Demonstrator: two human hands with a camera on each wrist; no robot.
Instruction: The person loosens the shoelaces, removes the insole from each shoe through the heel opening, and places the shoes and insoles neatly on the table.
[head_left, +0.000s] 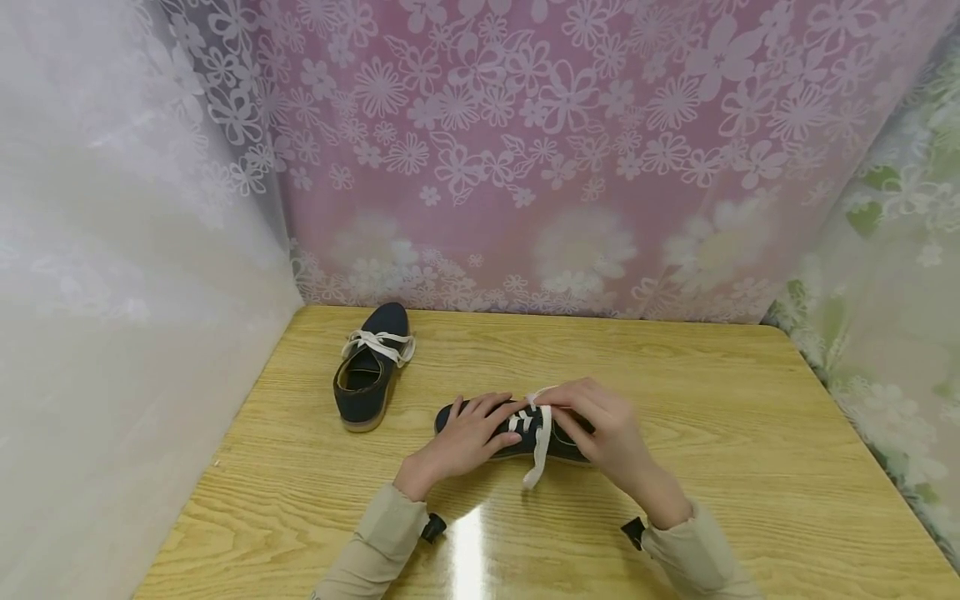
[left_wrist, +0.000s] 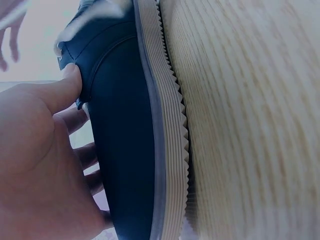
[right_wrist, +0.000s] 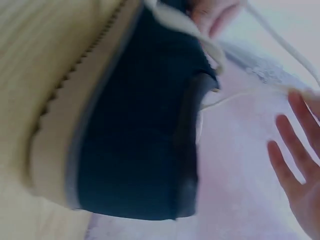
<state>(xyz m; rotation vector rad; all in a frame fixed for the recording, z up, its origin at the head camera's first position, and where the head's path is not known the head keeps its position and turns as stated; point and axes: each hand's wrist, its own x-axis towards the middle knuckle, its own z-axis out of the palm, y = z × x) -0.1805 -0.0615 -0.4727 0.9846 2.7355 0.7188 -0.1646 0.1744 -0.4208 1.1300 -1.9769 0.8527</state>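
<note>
A dark navy sneaker (head_left: 566,448) with a pale ridged sole lies sideways before me, its toe to the left. My left hand (head_left: 467,437) rests across its front with fairly straight, spread fingers. In the left wrist view, the thumb (left_wrist: 72,85) presses the side of the sneaker (left_wrist: 125,130) while the fingers reach behind it. With my right hand (head_left: 609,423) I pinch a white shoelace above the tongue. One loose lace end (head_left: 540,454) hangs down the near side. In the right wrist view, a strand runs to the right hand's fingertips (right_wrist: 294,96).
A matching sneaker (head_left: 362,407) stands at the back left, toe away, its white laces (head_left: 382,340) lying over the top. The wood-grain table (head_left: 750,433) meets a pink floral curtain (head_left: 480,167) behind and pale hangings at both sides.
</note>
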